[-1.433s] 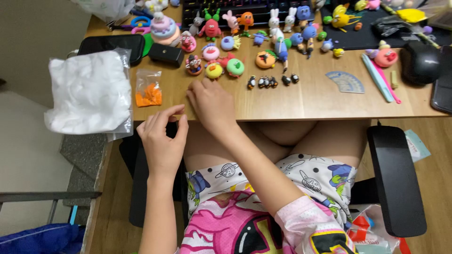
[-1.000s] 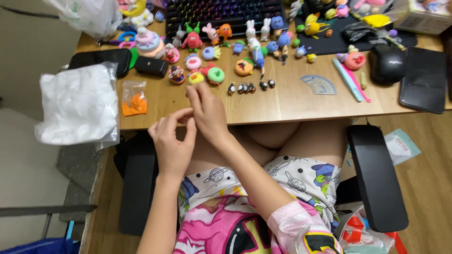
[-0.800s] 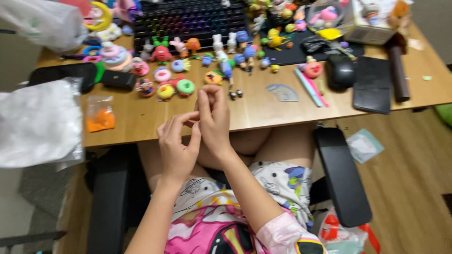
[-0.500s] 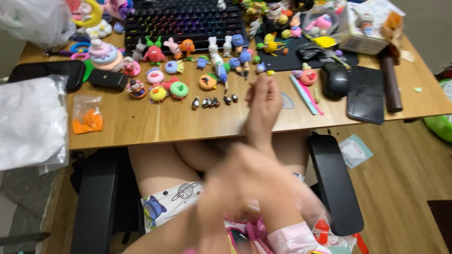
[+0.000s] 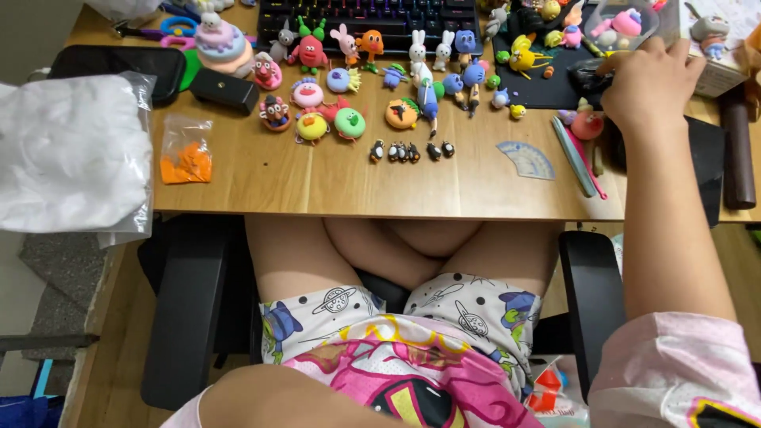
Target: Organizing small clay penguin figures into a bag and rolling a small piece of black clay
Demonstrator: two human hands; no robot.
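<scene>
The right hand (image 5: 646, 83) is stretched far to the right side of the wooden bench (image 5: 317, 178), with the arm in a pink sleeve (image 5: 674, 372) coming up from the lower right corner. The hand lies with its back to the camera over the area between a black mat (image 5: 547, 83) and a dark mouse (image 5: 614, 143), and its fingers (image 5: 610, 63) are curled down close to a clear plastic box (image 5: 626, 24) that holds pink clay pieces. From this view I cannot tell if the grip of this hand is closed on something or only rests there, because the fingertips are hidden under the hand. The left hand is not seen; only a part of the left arm (image 5: 285, 400) shows at the bottom edge, so its grip is outside the picture. Many small clay figures stand in the middle of the bench: a row of tiny penguins (image 5: 411, 150), a green round figure (image 5: 349, 123), an orange figure (image 5: 401, 113) and a white rabbit (image 5: 418, 52). A keyboard (image 5: 369, 12) with coloured lights lies behind them. On the left side there is a small bag with orange clay (image 5: 185, 150), and a big white plastic bag (image 5: 71, 150) hangs over the bench edge. A small transparent protractor (image 5: 529, 158) lies just left of the right hand, near some flat tools (image 5: 579, 147).
</scene>
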